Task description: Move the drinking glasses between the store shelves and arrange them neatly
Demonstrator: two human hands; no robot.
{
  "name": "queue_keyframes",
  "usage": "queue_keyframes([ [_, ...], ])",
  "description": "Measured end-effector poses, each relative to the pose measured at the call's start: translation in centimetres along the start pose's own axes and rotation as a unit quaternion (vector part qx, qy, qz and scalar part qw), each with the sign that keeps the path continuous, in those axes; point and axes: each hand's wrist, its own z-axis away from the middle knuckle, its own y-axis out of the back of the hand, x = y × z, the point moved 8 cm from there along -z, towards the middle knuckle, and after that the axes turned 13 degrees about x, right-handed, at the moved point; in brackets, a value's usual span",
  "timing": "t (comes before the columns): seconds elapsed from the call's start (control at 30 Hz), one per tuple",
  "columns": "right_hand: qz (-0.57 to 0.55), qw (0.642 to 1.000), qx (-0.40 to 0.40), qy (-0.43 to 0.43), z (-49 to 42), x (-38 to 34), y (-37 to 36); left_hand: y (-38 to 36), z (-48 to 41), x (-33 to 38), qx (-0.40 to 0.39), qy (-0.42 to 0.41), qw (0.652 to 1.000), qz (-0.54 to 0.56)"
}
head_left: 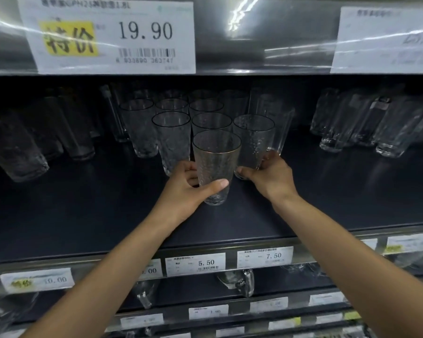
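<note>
Right now the front glass [216, 164] stands on the dark shelf [83, 211], ahead of the other glasses. It is tall and stands straight up, with its open mouth on top and its thin foot on the shelf. The left hand [188, 189] wraps around its lower half, thumb across the front, fingers behind. That low hold probably keeps the glass steady so it can slide without tipping.

Just beside it, on the right, is a second glass [253, 142]. It also stands up with its mouth on top. The right hand [266, 176] is closed around its bottom. I think both glasses rest on the shelf, but the dark makes it hard to be sure.

Behind them, more glasses [171, 123] stand in short rows, close together. The two held glasses look like the next ones to join the rows.

Below the shelf edge is a price tag [195, 263].
</note>
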Motion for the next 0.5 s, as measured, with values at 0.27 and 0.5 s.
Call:
queue_keyframes([
  [0.27, 0.0, 1.0, -0.003, -0.007, -0.7, -0.3, -0.5, 0.2, 0.1, 0.5, 0.012, -0.043, 0.999, -0.03],
  [0.5, -0.006, 1.0, 0.014, -0.019, -1.7, -0.1, -1.4, 0.2, 0.3, 0.7, 0.015, -0.055, 0.998, -0.037],
])
